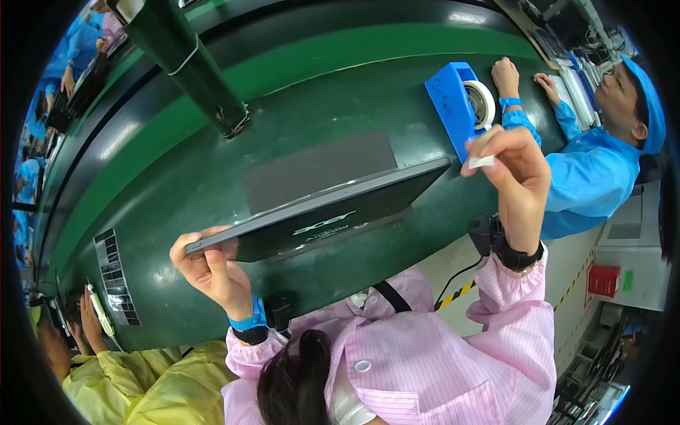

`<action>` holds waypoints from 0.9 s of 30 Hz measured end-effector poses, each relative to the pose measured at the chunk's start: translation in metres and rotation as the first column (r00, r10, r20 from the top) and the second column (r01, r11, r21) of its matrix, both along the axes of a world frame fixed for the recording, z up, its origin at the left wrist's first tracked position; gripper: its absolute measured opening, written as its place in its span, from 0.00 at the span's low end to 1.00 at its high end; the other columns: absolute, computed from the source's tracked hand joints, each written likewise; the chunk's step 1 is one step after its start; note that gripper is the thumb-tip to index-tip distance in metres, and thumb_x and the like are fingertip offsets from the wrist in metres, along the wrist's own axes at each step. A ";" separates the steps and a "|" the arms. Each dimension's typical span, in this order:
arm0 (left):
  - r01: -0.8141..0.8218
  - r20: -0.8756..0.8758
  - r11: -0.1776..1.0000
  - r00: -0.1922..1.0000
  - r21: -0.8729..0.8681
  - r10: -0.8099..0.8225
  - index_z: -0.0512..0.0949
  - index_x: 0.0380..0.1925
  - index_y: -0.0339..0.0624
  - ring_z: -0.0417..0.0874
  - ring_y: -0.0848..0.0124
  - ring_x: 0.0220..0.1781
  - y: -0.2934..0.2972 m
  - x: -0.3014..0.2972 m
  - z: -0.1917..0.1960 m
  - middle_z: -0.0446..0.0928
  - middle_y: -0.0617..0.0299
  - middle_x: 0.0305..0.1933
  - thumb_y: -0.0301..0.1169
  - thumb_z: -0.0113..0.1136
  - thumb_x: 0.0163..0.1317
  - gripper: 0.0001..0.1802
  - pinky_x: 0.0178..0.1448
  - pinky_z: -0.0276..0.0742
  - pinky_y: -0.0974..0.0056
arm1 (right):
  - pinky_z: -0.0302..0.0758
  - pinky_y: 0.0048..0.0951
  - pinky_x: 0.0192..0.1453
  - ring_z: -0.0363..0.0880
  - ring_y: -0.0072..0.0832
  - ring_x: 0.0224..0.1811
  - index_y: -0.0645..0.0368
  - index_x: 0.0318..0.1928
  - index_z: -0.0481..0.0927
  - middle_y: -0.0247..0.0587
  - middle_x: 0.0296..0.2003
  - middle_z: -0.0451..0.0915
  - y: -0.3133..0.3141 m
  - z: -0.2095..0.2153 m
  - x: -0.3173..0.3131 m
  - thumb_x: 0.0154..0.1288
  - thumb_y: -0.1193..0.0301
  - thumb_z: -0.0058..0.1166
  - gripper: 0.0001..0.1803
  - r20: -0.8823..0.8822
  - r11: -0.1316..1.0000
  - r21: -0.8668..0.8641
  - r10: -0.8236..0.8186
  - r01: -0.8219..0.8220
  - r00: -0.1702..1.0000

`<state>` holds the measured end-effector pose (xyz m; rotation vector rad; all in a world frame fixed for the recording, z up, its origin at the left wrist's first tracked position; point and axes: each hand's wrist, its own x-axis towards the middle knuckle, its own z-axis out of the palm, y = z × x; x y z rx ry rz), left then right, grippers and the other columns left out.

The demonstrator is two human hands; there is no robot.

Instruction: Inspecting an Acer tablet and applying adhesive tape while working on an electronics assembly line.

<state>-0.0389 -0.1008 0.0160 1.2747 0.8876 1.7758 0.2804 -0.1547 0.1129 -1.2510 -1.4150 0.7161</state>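
Observation:
My left hand (212, 273) grips the left end of a dark flat panel with a glossy screen (333, 216), thumb on the near face and fingers behind. The panel is held tilted on edge above the bench, its screen facing me. My right hand (513, 163) pinches a small piece of white tape (482, 162) between thumb and fingertips, just past the panel's right end. Right behind that hand stands a blue tape dispenser (449, 99) with a roll of white tape (479, 105) in it.
A dark grey mat (319, 170) lies on the green bench (177, 184) behind the panel. A dark green post (191, 71) rises at the back left. A sheet of black labels (117, 276) lies at left. Co-workers in blue (595, 166) and yellow (149, 382) sit on either side.

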 end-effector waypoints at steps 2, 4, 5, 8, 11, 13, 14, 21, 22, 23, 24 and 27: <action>-0.028 0.000 1.000 1.000 0.006 0.028 0.62 0.46 0.43 0.76 0.72 0.32 0.000 0.003 -0.001 0.76 0.53 0.35 0.35 0.56 0.62 0.18 0.31 0.68 0.75 | 0.72 0.25 0.45 0.77 0.28 0.38 0.62 0.39 0.69 0.44 0.36 0.77 0.009 -0.013 -0.004 0.64 0.78 0.46 0.04 -0.131 0.978 0.202 -0.019 0.045 0.991; -0.066 -0.005 0.998 0.998 0.010 0.066 0.62 0.46 0.43 0.76 0.72 0.32 -0.001 0.003 -0.005 0.76 0.53 0.35 0.34 0.56 0.62 0.17 0.31 0.68 0.74 | 0.71 0.27 0.47 0.76 0.29 0.40 0.61 0.39 0.65 0.46 0.37 0.76 0.022 -0.027 -0.021 0.67 0.76 0.43 0.03 -0.188 0.967 0.232 -0.059 0.103 0.980; 0.023 0.014 0.999 1.000 0.040 -0.024 0.62 0.48 0.42 0.75 0.69 0.39 -0.002 -0.001 -0.006 0.73 0.54 0.39 0.34 0.55 0.63 0.17 0.40 0.71 0.68 | 0.70 0.27 0.46 0.76 0.29 0.39 0.60 0.41 0.63 0.47 0.36 0.76 0.027 -0.033 -0.027 0.68 0.76 0.41 0.04 -0.233 0.942 0.280 -0.118 0.183 0.965; 0.046 0.035 0.998 0.998 0.051 -0.047 0.62 0.47 0.43 0.76 0.68 0.39 -0.003 0.001 -0.007 0.73 0.54 0.38 0.32 0.54 0.63 0.16 0.41 0.73 0.67 | 0.70 0.23 0.36 0.74 0.25 0.28 0.60 0.44 0.57 0.45 0.30 0.74 0.043 -0.043 -0.050 0.70 0.75 0.38 0.07 -0.238 0.867 0.366 -0.263 0.338 0.935; -0.049 0.037 0.998 0.998 0.037 0.047 0.62 0.45 0.45 0.77 0.69 0.34 -0.006 0.001 -0.010 0.76 0.53 0.34 0.32 0.54 0.63 0.15 0.35 0.73 0.71 | 0.65 0.19 0.24 0.67 0.20 0.17 0.59 0.44 0.56 0.39 0.23 0.69 0.054 -0.048 -0.059 0.70 0.75 0.38 0.07 -0.202 0.749 0.500 -0.388 0.435 0.899; -0.072 0.036 0.997 0.997 0.041 0.070 0.62 0.44 0.44 0.77 0.68 0.34 -0.009 -0.006 -0.011 0.75 0.52 0.34 0.32 0.54 0.63 0.14 0.37 0.74 0.69 | 0.59 0.17 0.20 0.61 0.18 0.13 0.59 0.45 0.56 0.36 0.20 0.65 0.057 -0.049 -0.061 0.70 0.75 0.38 0.07 -0.291 0.690 0.526 -0.404 0.498 0.867; 0.052 -0.020 0.995 0.999 0.085 -0.051 0.62 0.45 0.42 0.76 0.66 0.39 -0.009 -0.014 -0.011 0.73 0.52 0.38 0.33 0.54 0.63 0.15 0.42 0.75 0.65 | 0.56 0.16 0.17 0.58 0.17 0.11 0.59 0.45 0.56 0.34 0.18 0.63 0.057 -0.050 -0.061 0.70 0.75 0.38 0.08 -0.334 0.658 0.536 -0.410 0.529 0.848; 0.003 -0.647 0.920 0.712 0.393 0.274 0.61 0.55 0.31 0.71 0.52 0.57 -0.017 0.008 0.077 0.69 0.43 0.53 0.40 0.61 0.55 0.34 0.62 0.63 0.54 | 0.51 0.14 0.19 0.55 0.13 0.16 0.59 0.44 0.57 0.31 0.22 0.61 0.060 -0.050 -0.071 0.69 0.74 0.41 0.08 -0.408 0.623 0.555 -0.373 0.551 0.833; 0.124 -0.847 0.957 0.504 0.264 0.169 0.64 0.54 0.31 0.69 0.54 0.59 -0.022 0.019 0.102 0.70 0.46 0.55 0.42 0.66 0.48 0.38 0.64 0.60 0.55 | 0.51 0.14 0.19 0.55 0.13 0.16 0.59 0.44 0.57 0.31 0.22 0.61 0.059 -0.052 -0.071 0.69 0.74 0.41 0.08 -0.400 0.631 0.549 -0.377 0.548 0.836; 0.231 -0.925 0.946 0.356 0.227 0.135 0.67 0.53 0.33 0.70 0.56 0.58 -0.019 0.044 0.112 0.71 0.51 0.56 0.42 0.70 0.41 0.40 0.64 0.59 0.56 | 0.52 0.14 0.19 0.55 0.13 0.17 0.59 0.44 0.58 0.32 0.23 0.62 0.057 -0.054 -0.068 0.69 0.75 0.41 0.08 -0.407 0.618 0.534 -0.410 0.577 0.816; 0.277 -0.912 0.930 0.393 0.239 0.117 0.69 0.52 0.36 0.71 0.56 0.57 -0.021 0.068 0.108 0.73 0.55 0.54 0.41 0.71 0.38 0.39 0.62 0.61 0.56 | 0.52 0.13 0.20 0.56 0.12 0.17 0.59 0.44 0.58 0.33 0.24 0.63 0.055 -0.052 -0.065 0.69 0.75 0.41 0.08 -0.428 0.605 0.524 -0.422 0.600 0.799; 0.295 -0.924 0.918 0.352 0.264 0.152 0.75 0.43 0.40 0.75 0.59 0.44 -0.009 0.106 0.096 0.76 0.57 0.41 0.34 0.69 0.41 0.26 0.48 0.68 0.61 | 0.54 0.13 0.20 0.58 0.12 0.17 0.60 0.45 0.58 0.35 0.26 0.65 0.054 -0.055 -0.068 0.68 0.76 0.41 0.09 -0.414 0.616 0.524 -0.418 0.588 0.808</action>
